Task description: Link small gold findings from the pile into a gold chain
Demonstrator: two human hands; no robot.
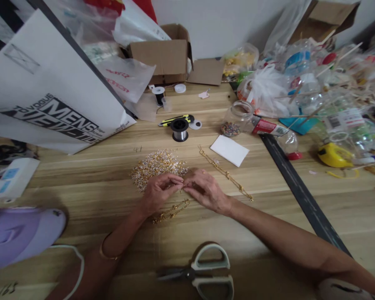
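From my end, L hand (156,192) and R hand (207,190) meet fingertip to fingertip over the worktop (125,162). Each grip is pinched nearly closed on a tiny thin piece (183,186) btwn them; it's too small to ID, & fingers hide most of it. Bead pile (158,163) sits just beyond, partly hidden behind L hand. One gold chain (171,211) lies nearer me, another strand (226,175) to the right, approx. beside R hand. Scissors (211,266) are cut off at bottom edge, purple appliance (21,233) at left edge; clear bottles (306,91) upper right blur together
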